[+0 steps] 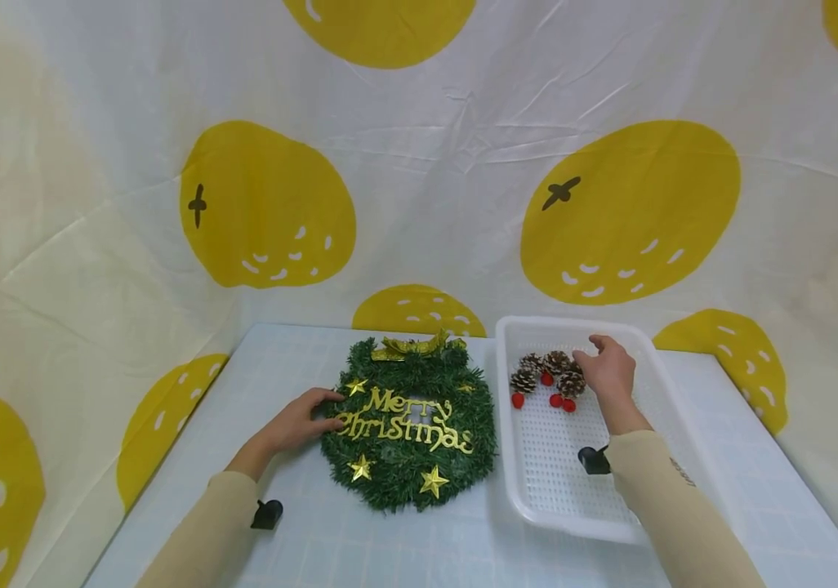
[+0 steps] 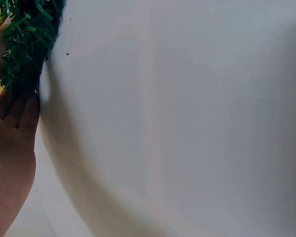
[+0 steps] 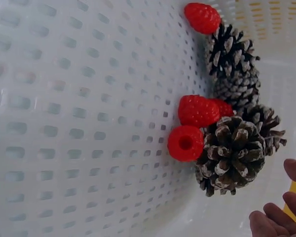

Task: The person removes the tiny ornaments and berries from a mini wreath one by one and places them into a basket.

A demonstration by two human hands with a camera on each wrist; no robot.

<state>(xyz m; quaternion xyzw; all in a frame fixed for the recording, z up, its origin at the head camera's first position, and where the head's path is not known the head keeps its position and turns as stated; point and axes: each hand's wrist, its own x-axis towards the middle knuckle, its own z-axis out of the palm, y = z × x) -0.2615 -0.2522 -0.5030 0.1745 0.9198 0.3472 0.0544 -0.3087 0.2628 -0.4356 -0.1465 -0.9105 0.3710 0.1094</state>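
A green Christmas wreath point(image 1: 390, 482) with gold "Merry Christmas" lettering point(image 1: 404, 420), gold stars and a gold bow lies on the table. At its left rim my left hand point(image 1: 300, 420) grips the greenery, thumb on top and fingers beneath, as the left wrist view shows. Over the white plastic basket point(image 1: 559, 523) is my right hand point(image 1: 610, 376), fingers loosely bent with nothing between them. Just beside that hand are several frosted pine cones point(image 3: 232, 153) and several red berries point(image 3: 200, 111), grouped at the basket's far left part.
The basket stands right of the wreath, its perforated floor point(image 3: 64, 123) showing. A pale blue checked cloth point(image 1: 419, 555) covers the table. Behind and to the sides hangs a white curtain with yellow fruit shapes point(image 1: 268, 204).
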